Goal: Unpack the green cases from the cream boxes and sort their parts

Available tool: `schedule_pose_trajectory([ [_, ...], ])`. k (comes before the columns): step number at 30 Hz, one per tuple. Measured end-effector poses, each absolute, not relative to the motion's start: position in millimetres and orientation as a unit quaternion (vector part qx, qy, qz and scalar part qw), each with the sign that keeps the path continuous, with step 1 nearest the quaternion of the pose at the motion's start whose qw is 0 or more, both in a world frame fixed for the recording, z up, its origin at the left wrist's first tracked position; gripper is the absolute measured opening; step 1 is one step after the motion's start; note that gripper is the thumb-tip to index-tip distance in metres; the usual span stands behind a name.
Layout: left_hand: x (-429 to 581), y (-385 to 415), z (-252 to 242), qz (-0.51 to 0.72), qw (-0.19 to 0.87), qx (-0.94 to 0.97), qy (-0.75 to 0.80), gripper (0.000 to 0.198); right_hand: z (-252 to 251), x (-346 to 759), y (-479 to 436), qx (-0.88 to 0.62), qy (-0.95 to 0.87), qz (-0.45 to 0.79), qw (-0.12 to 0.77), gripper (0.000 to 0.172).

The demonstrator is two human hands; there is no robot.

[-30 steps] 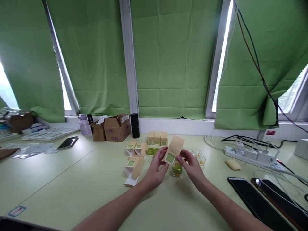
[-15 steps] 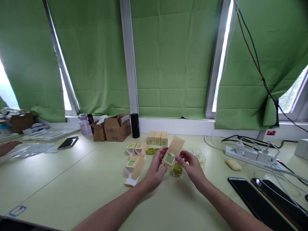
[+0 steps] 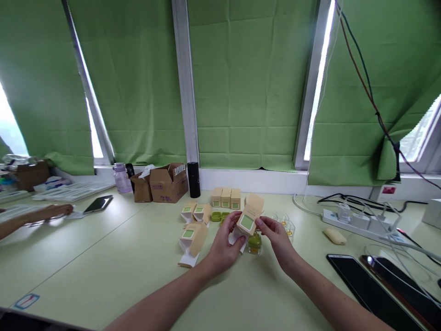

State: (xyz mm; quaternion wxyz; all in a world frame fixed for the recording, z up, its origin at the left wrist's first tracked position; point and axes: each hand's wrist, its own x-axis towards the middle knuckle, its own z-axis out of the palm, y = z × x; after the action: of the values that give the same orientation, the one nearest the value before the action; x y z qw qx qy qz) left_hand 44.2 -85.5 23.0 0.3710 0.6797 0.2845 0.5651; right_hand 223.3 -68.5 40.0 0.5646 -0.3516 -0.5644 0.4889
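- Okay so both hands are on one small tan carton point(image 3: 247, 222), held tilted up over the middle of the counter point(image 3: 103, 271).
- Left hand point(image 3: 224, 243): fingers wrapped around the left side and lower part of it, thumb near the bottom by a white flap.
- Right hand point(image 3: 276, 234): thumb and fingers pinched on the carton's right edge, so just a narrow grip there.
- Green-lidded jar point(image 3: 254, 243) stands on the counter just below the carton, between the two hands.
- A few clear jars point(image 3: 289, 229) with something yellowish at the bottom sit just beyond the right hand, partly hidden.
- Left of the left hand: three opened cartons point(image 3: 193, 236), white insides showing on the nearest one. Green lids point(image 3: 216, 216) are just right of the far pair.
- Three more tan cartons point(image 3: 226, 198) stand side by side farther back.
- Way over on the far left, someone else's hand point(image 3: 58, 211) is near a phone point(image 3: 98, 204).
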Motion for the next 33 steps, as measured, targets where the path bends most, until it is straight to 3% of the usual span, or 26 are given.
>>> schedule_pose_trajectory([
  [6, 43.2, -85.2, 21.8, 0.554, 0.29, 0.707, 0.331, 0.038, 42.0, 222.8, -69.9, -0.359, -0.548, 0.499, 0.567, 0.055],
  [12, 39.3, -89.0, 22.6, 0.518, 0.26, 0.747, 0.326, 0.042, 36.1, 227.3, -64.4, -0.363, -0.526, 0.513, 0.573, 0.053],
  [28, 42.2, -81.4, 17.0, 0.555, 0.317, 0.681, 0.357, 0.035, 47.3, 220.6, -70.5, -0.354, -0.533, 0.534, 0.552, 0.061],
  [33, 41.9, -82.4, 16.5, 0.552, 0.32, 0.683, 0.355, 0.049, 43.8, 222.9, -70.7, -0.351, -0.551, 0.543, 0.527, 0.063],
])
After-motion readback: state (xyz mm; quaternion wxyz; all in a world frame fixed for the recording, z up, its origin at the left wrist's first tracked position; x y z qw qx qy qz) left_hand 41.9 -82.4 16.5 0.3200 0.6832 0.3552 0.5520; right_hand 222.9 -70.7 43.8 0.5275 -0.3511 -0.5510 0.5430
